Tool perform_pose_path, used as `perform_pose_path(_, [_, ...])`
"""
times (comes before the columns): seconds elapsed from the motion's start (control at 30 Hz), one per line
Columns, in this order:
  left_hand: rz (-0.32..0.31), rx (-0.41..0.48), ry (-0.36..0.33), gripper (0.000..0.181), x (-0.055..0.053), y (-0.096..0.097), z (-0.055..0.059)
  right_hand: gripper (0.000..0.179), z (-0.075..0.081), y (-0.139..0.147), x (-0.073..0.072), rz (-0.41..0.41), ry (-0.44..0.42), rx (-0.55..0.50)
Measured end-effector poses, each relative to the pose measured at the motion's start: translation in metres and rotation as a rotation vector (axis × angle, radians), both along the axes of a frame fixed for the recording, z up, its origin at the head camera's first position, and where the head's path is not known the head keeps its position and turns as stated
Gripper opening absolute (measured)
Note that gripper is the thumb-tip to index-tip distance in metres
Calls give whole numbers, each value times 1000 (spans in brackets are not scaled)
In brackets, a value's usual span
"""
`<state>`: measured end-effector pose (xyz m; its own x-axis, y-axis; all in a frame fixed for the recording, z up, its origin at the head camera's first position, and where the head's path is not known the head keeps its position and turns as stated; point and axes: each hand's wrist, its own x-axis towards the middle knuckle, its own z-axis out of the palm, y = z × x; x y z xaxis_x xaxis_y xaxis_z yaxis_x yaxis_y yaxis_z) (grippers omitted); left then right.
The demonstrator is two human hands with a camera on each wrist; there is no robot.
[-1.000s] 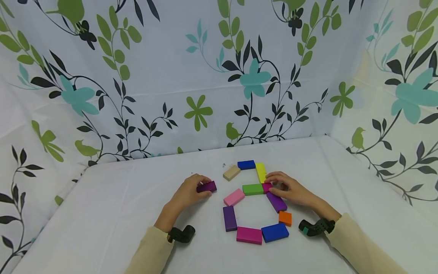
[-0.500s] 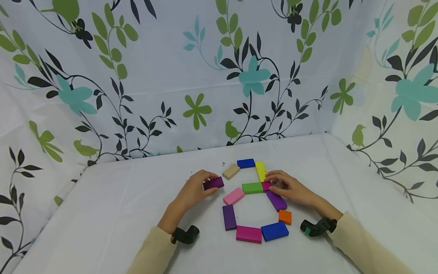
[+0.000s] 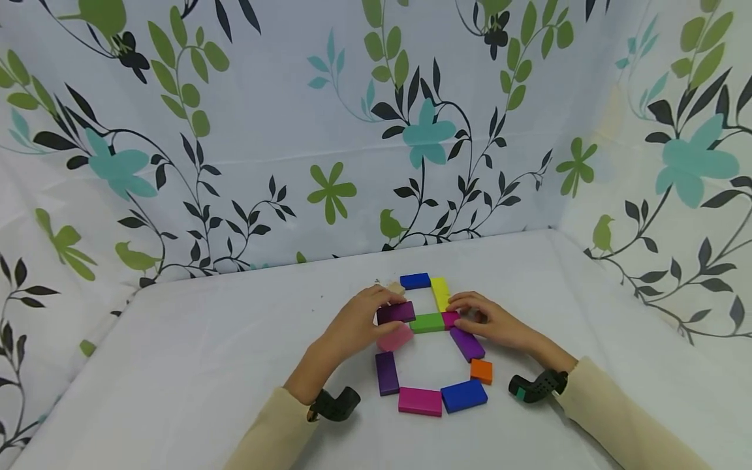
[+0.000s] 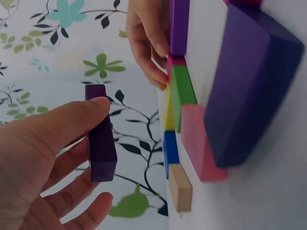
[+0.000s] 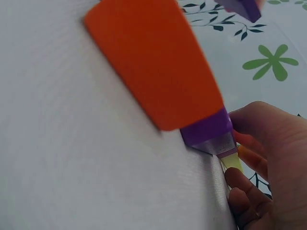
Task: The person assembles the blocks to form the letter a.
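My left hand (image 3: 351,325) pinches a dark purple wooden block (image 4: 102,141) between thumb and fingers. In the left wrist view it hangs clear of the table. From the head it appears left of the green block (image 3: 426,323) and above the pink block (image 3: 395,338), which it partly covers. The thumb and fingertips of my right hand (image 3: 496,321) lie on either side of a small magenta block (image 3: 450,319), pinching it at the green block's right end. Those fingertips are also close to the yellow block (image 3: 440,294) and the purple block (image 3: 467,344).
Below, a ring continues with an indigo block (image 3: 387,373), a large magenta block (image 3: 420,401), a blue block (image 3: 464,395) and an orange block (image 3: 482,371). Another blue block (image 3: 415,281) and a beige block (image 4: 180,188) lie farther back. Patterned cloth (image 3: 252,143) stands behind the white table.
My left hand has carried the dark purple block rightward to beside the green block, covering part of the beige and pink blocks. My right hand stays at the small magenta block.
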<state>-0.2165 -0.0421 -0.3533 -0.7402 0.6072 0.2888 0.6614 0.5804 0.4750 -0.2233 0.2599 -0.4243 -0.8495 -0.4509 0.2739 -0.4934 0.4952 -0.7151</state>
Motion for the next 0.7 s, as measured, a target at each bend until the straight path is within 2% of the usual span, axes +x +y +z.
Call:
perform_pose_path(0.1, [-40, -16, 8, 40, 5, 7, 5, 29, 0, -1, 0, -2, -13, 6])
perform_pose_path(0.33, [-113, -43, 85, 37, 15, 25, 11, 29, 1, 0, -2, -16, -40, 19])
perform_pose_path(0.5, [-152, -58, 51, 38, 22, 37, 13, 29, 2, 0, -3, -8, -46, 22])
perform_pose_path(0.7, [-208, -63, 21, 38, 25, 48, 13, 32, 3, 2, -2, 19, -44, 20])
